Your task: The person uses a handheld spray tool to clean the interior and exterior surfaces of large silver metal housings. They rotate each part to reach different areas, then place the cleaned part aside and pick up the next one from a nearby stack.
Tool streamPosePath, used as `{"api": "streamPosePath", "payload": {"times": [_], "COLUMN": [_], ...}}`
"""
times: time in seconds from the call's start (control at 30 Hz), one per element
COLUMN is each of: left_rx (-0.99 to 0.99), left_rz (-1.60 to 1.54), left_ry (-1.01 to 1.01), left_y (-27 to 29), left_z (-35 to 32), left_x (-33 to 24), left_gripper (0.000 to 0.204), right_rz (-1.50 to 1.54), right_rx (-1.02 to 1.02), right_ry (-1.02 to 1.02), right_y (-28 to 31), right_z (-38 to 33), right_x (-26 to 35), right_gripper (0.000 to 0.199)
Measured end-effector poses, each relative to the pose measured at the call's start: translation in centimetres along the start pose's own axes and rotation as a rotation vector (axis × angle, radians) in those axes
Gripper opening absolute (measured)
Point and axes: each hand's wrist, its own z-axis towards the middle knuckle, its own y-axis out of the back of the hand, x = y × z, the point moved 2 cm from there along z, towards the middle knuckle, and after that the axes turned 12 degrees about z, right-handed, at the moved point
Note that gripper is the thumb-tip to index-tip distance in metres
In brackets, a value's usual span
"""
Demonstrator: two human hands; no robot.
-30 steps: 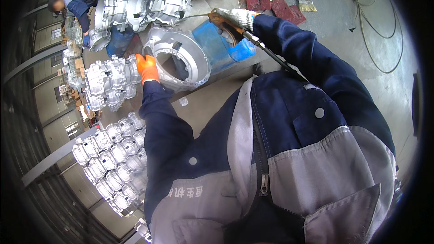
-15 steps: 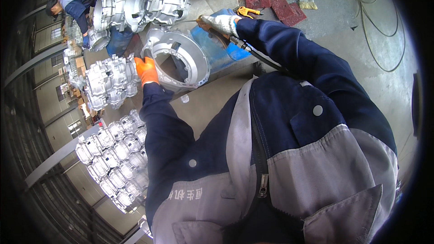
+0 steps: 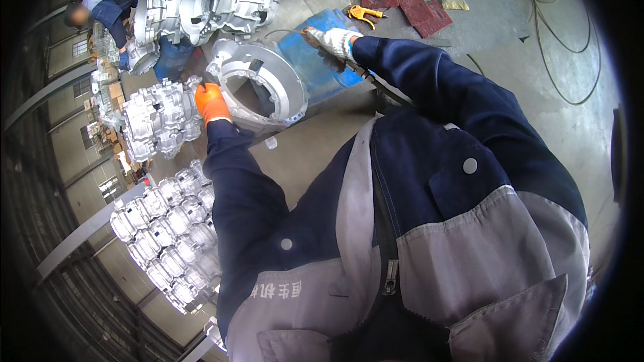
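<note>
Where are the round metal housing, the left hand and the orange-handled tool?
round metal housing (image 3: 290,87): head view, right rim of the ring.
left hand (image 3: 212,103): head view, back of the orange glove.
orange-handled tool (image 3: 363,13): head view, its handle.

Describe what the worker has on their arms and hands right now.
Both arms are in dark navy work-jacket sleeves, above a jacket with grey lower panels, a centre zip and round snap buttons. The left hand wears a bright orange glove. The right hand wears a pale, whitish knit glove.

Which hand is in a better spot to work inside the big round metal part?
Probably the right hand: it grips a tool by the metal part's far rim. The left hand, in an orange glove, rests on the near rim, steadying it.
</note>
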Motion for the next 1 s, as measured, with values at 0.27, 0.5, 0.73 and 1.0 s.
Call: {"api": "streamPosePath", "payload": {"times": [0.27, 0.5, 0.73, 1.0], "left_rx": [0.186, 0.100, 0.109, 0.085], "left_rz": [-0.193, -0.110, -0.131, -0.088], "left_ry": [-0.062, 0.038, 0.086, 0.113], "left_y": [0.1, -0.9, -1.0, -1.6], "left_z": [-0.8, -0.3, -0.1, 0.7], "left_x": [2.1, 1.4, 1.9, 2.9], "left_gripper": [0.047, 0.036, 0.042, 0.051], "right_rz": [0.076, 0.010, -0.049, 0.018], "right_rx": [0.029, -0.030, -0.047, -0.103], "right_ry": [-0.086, -0.057, -0.047, -0.096], "right_y": [0.0, 0.0, 0.2, -1.3], "right_z": [0.4, -0.3, -2.3, -4.1], "right_x": [-2.2, -3.0, -5.3, -8.8], "right_gripper": [0.068, 0.064, 0.068, 0.064]}}
